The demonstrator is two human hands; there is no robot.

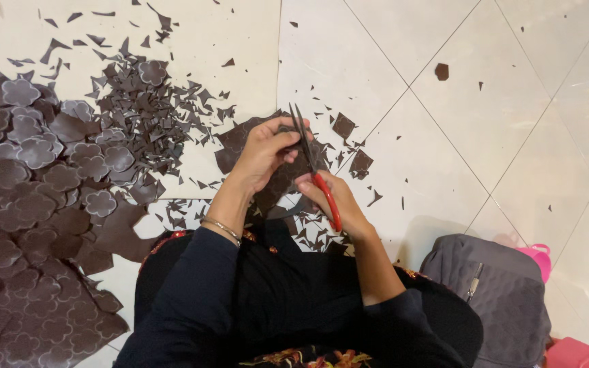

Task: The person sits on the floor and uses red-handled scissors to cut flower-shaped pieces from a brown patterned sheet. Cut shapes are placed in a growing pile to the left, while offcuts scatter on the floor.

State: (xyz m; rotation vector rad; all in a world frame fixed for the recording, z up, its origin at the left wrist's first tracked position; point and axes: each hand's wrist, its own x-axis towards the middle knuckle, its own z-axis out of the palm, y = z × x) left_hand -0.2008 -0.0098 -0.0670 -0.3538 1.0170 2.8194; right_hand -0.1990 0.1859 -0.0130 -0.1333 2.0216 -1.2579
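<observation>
My right hand [332, 201] grips red-handled scissors [313, 170], their blades pointing up and away from me, slightly parted. My left hand [264, 150] holds a piece of dark brown sheet material [282, 174] right against the blades. A thin bracelet [221, 228] circles my left wrist. Both arms wear dark sleeves pushed up the forearms.
A heap of cut brown flower shapes [42, 157] lies to the left, with a large embossed brown sheet [28, 300] below it. Small offcuts [151, 102] litter the white paper and tiled floor [512, 123]. A grey quilted bag [492, 293] and pink objects [570, 351] sit at lower right.
</observation>
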